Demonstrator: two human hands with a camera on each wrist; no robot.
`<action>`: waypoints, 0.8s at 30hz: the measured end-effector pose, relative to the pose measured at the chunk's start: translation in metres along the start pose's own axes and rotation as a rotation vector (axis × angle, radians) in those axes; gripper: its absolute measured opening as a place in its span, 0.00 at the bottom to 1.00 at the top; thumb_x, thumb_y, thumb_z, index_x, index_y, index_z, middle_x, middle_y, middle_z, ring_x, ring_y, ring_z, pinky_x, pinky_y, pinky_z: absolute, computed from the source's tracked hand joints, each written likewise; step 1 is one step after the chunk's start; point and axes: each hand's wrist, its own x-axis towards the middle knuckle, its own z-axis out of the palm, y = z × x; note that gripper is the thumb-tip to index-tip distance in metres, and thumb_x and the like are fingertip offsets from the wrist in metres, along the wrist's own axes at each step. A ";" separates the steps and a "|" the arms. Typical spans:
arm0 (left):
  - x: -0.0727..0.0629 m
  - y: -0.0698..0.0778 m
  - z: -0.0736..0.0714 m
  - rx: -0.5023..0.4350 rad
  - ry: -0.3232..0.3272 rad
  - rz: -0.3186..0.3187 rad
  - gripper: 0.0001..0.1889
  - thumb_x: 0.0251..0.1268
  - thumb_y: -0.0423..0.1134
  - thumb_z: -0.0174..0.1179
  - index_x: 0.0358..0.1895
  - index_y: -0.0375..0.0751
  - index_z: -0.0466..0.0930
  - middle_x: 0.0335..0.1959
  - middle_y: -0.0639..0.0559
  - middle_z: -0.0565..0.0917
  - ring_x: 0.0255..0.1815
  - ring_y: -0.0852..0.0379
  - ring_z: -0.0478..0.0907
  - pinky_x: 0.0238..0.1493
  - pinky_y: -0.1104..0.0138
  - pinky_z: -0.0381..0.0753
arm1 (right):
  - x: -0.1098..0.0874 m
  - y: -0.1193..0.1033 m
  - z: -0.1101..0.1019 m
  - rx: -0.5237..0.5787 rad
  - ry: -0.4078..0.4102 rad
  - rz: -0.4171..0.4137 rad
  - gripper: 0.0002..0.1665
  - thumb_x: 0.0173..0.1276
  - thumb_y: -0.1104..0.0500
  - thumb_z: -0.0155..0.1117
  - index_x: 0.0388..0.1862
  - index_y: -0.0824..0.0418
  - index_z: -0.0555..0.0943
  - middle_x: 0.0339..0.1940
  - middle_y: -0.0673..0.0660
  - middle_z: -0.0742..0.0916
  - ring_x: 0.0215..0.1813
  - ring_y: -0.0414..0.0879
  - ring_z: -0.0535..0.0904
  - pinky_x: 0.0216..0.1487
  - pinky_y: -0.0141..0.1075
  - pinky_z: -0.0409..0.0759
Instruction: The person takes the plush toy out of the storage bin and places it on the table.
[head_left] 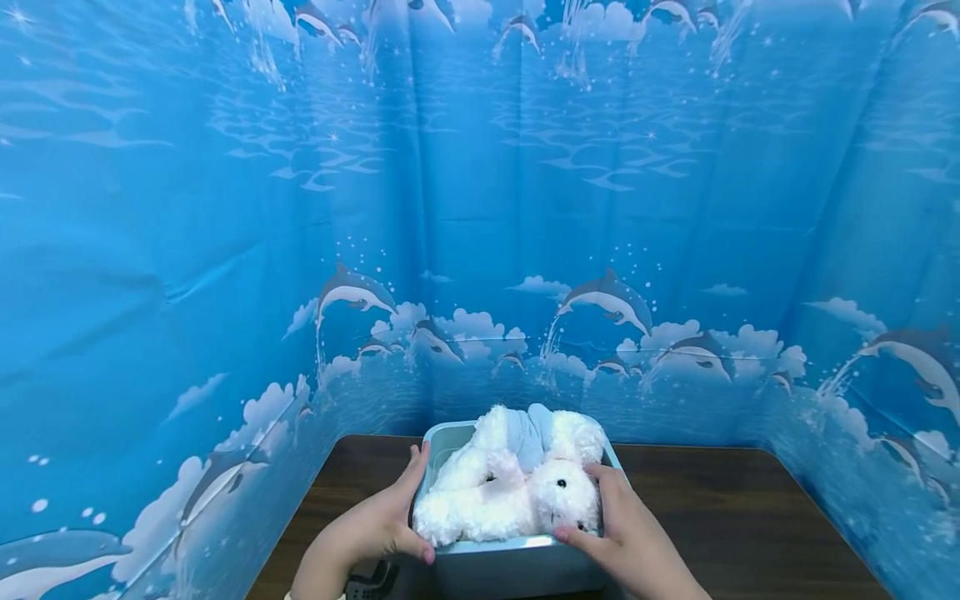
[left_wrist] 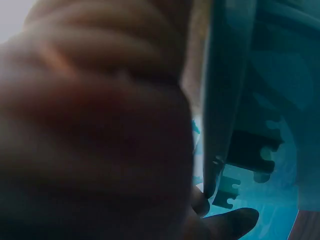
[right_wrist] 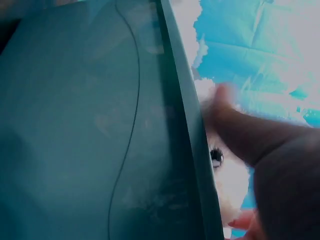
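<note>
A fluffy white plush toy [head_left: 480, 492] with a pale blue fabric patch lies in a light blue-green plastic bin [head_left: 525, 571], its body rising above the rim. The toy's head, with dark eyes, is at the bin's front right. My right hand [head_left: 622, 529] holds that head, thumb at the front near the rim and fingers on its far side. At the left wall, my left hand [head_left: 382, 521] rests against the bin with fingers stretched along the side and thumb toward the front corner. In the right wrist view, the bin's wall [right_wrist: 90, 125] hides part of the toy.
The bin stands on a dark brown wooden table [head_left: 735, 517]. A blue curtain [head_left: 480, 208] printed with dolphins hangs behind and on both sides. A black object [head_left: 372, 581] shows beneath the left wrist, at the bin's front left.
</note>
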 end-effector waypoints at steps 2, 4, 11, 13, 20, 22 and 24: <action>0.001 0.000 0.001 0.006 -0.011 -0.030 0.79 0.52 0.77 0.74 0.89 0.55 0.18 0.89 0.37 0.19 0.90 0.26 0.27 0.82 0.25 0.47 | 0.001 -0.002 0.003 -0.013 0.010 0.029 0.65 0.54 0.21 0.78 0.79 0.57 0.69 0.70 0.55 0.82 0.65 0.47 0.81 0.65 0.55 0.85; 0.001 0.001 0.002 0.003 -0.018 -0.058 0.79 0.54 0.71 0.78 0.90 0.50 0.21 0.90 0.34 0.23 0.91 0.25 0.29 0.82 0.25 0.47 | 0.002 -0.004 0.003 -0.022 0.021 0.054 0.66 0.51 0.22 0.82 0.78 0.58 0.70 0.68 0.55 0.84 0.61 0.46 0.82 0.62 0.54 0.86; 0.005 0.002 0.007 -0.027 -0.023 -0.079 0.78 0.59 0.63 0.81 0.90 0.46 0.21 0.92 0.33 0.31 0.91 0.24 0.33 0.82 0.25 0.50 | 0.007 -0.012 0.001 -0.076 0.014 0.075 0.69 0.50 0.22 0.82 0.79 0.62 0.71 0.70 0.59 0.86 0.62 0.52 0.85 0.61 0.60 0.86; 0.007 0.000 0.010 -0.022 -0.026 -0.062 0.79 0.57 0.68 0.79 0.90 0.45 0.19 0.92 0.34 0.30 0.91 0.25 0.33 0.82 0.26 0.50 | 0.007 -0.013 0.002 -0.079 0.019 0.093 0.68 0.50 0.21 0.82 0.78 0.61 0.72 0.68 0.57 0.87 0.58 0.50 0.85 0.57 0.56 0.87; 0.010 -0.007 0.011 -0.061 -0.023 -0.047 0.82 0.55 0.73 0.77 0.88 0.48 0.14 0.91 0.36 0.22 0.91 0.25 0.27 0.82 0.24 0.46 | 0.007 -0.013 0.009 -0.078 0.122 0.099 0.63 0.47 0.21 0.84 0.75 0.54 0.77 0.63 0.51 0.88 0.52 0.44 0.83 0.49 0.48 0.84; 0.010 -0.006 0.010 -0.072 -0.028 -0.061 0.82 0.56 0.70 0.78 0.87 0.49 0.12 0.91 0.36 0.22 0.91 0.25 0.28 0.82 0.25 0.46 | 0.007 -0.013 0.011 -0.043 0.149 0.092 0.60 0.47 0.24 0.86 0.74 0.51 0.78 0.62 0.50 0.88 0.51 0.43 0.82 0.48 0.45 0.82; 0.009 -0.005 0.009 -0.077 -0.031 -0.072 0.81 0.58 0.67 0.79 0.87 0.49 0.12 0.91 0.36 0.23 0.91 0.25 0.29 0.82 0.25 0.47 | 0.007 -0.013 0.013 -0.009 0.178 0.091 0.59 0.46 0.26 0.87 0.74 0.50 0.79 0.62 0.50 0.88 0.51 0.43 0.82 0.48 0.44 0.82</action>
